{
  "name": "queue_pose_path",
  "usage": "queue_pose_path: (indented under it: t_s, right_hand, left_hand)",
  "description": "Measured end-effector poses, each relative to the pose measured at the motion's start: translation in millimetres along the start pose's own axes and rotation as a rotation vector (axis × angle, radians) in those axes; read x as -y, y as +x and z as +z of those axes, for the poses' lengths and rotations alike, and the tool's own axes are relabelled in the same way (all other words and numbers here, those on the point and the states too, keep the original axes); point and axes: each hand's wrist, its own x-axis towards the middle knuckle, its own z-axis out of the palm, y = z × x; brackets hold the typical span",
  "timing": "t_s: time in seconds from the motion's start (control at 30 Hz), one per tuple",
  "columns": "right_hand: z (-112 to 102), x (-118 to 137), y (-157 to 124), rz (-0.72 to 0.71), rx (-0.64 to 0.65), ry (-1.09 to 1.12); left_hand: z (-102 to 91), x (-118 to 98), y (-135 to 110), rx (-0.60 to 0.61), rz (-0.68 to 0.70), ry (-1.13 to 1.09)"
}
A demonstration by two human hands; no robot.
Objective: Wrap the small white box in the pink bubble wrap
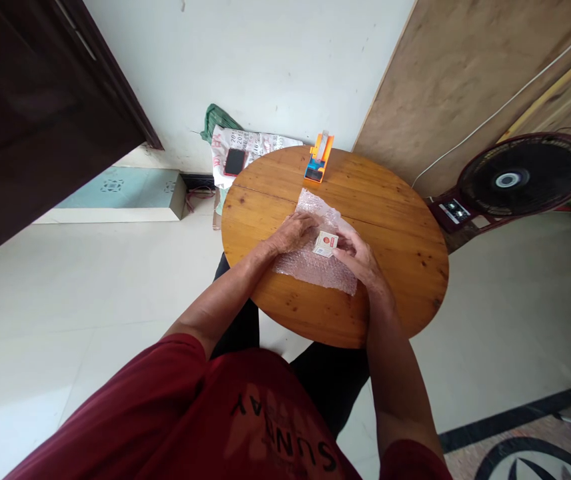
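Observation:
A small white box (325,244) with a red emblem sits on a sheet of pink bubble wrap (315,270), spread flat on the round wooden table. My right hand (359,259) grips the right side of the box, its thumb at the near corner and its fingers bent behind. On the other side, my left hand (293,233) rests on the bubble wrap, fingers loosely extended toward the box. The fingertips of the left hand are partly hidden, and a touch on the box cannot be made out.
An orange tape dispenser (319,159) stands at the far edge of the wooden table (400,220). Beyond the left rim, a dark phone (235,161) lies on a printed white sack (265,141). A black fan (520,177) is at the right.

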Motion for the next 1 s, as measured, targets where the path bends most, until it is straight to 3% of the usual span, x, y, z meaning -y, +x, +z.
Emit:
queue_pose_path:
  t_s: [0.27,0.4,0.5,0.63,0.8,0.9,1.0]
  right_hand:
    - [-5,-9,0,0.037,-0.129,0.104]
    - [-5,-21,4,0.044,-0.166,0.14]
    - [-5,-28,8,0.039,-0.179,0.157]
    - [-4,-32,10,0.06,-0.191,0.16]
    - [-4,-31,9,0.071,-0.203,0.179]
    - [-6,-23,5,0.098,-0.192,0.203]
    - [-8,-12,-1,0.074,-0.097,0.205]
  left_hand:
    - [0.2,-3,-1,-0.036,-0.002,-0.092]
    - [-16.1,-11,-5,-0.075,-0.12,-0.109]
    - [-40.5,-30,-16,-0.025,-0.124,-0.01]
    - [-59.2,-66,-48,0.1,0.048,0.14]
    - [-35.9,-89,-88,0.202,0.077,0.331]
    - [-20.2,-94,-94,0.221,0.029,0.39]
    - [-13.4,-100,-91,0.206,0.005,0.429]
